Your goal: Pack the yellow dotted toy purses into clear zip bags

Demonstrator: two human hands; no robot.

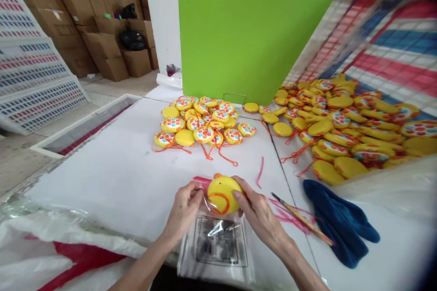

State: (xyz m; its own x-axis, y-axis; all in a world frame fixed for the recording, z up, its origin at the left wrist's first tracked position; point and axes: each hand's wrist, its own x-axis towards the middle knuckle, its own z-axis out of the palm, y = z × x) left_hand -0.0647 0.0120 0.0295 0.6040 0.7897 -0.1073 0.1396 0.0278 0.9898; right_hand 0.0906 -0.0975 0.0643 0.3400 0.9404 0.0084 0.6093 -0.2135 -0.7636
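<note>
At the near edge of the white table, left side, crumpled white and red plastic sheeting lies bunched. Moving right: left hand, fingers pinched together on the open mouth of a clear plastic bag with a black printed label. At the bag mouth sits a round yellow toy, plain side up, orange cord looped across it. Right hand is closed on the toy's right edge, thumb against it. Farther back, centre, a small pile of yellow toys with coloured dots and orange cords. Right of the hands: pink strips, a thin brush, then a dark blue cloth. Far right, a larger heap of toys in front of a green panel.
</note>
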